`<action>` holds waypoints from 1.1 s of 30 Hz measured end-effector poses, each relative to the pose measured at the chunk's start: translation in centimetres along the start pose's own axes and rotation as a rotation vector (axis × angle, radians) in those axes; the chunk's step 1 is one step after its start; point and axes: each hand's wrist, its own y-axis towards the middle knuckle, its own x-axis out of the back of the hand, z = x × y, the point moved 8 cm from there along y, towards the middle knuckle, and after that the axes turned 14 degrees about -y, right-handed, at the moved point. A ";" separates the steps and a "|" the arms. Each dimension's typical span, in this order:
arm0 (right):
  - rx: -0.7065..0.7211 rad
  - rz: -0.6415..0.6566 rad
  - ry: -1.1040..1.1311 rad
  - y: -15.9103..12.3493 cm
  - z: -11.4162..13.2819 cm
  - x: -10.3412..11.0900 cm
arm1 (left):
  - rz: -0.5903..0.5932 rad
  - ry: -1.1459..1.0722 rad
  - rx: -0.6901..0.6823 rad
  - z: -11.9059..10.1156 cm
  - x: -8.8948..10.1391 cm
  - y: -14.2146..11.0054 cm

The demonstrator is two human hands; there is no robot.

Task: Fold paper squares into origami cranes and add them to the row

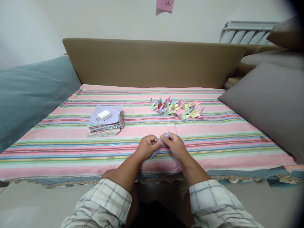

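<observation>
My left hand (146, 146) and my right hand (175, 145) meet over the near part of a striped pink cloth (213, 139). Both pinch a small folded lavender paper piece (161, 145), long and pointed, with fingers curled round it. A stack of coloured square papers (105, 124) lies to the left, with a white charger block (104, 115) resting on top. Farther back, right of centre, is a heap of several finished folded paper cranes (177, 108) in mixed pastel colours.
A tan backboard (152, 61) rises behind the cloth. A teal blanket (28, 95) lies at the left, grey cushions (268, 101) at the right. A white radiator (247, 31) and a pink note (164, 4) are on the wall.
</observation>
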 end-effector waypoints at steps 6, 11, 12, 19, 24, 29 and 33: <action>-0.069 -0.024 0.165 -0.1 0.0 -0.4 | 0.025 -0.100 0.044 0.4 -0.4 0.0; -0.135 0.016 0.237 -0.2 0.3 -0.7 | 0.000 -0.207 0.074 0.6 -0.2 0.1; -0.136 0.009 0.229 -0.2 0.3 -0.7 | 0.002 -0.222 0.079 0.6 -0.2 0.0; -0.116 -0.105 0.275 -0.1 0.6 0.2 | 0.167 -0.348 0.162 0.9 -1.3 -0.1; -0.119 -0.198 0.237 0.0 0.4 1.1 | 0.080 -0.093 0.077 0.6 0.0 0.1; -0.087 -0.320 0.198 0.0 0.2 1.9 | -0.142 0.450 -0.552 -4.8 0.6 -1.4; -0.090 -0.276 0.218 -0.3 0.2 1.2 | -0.046 0.619 -0.670 -5.1 -1.2 -1.9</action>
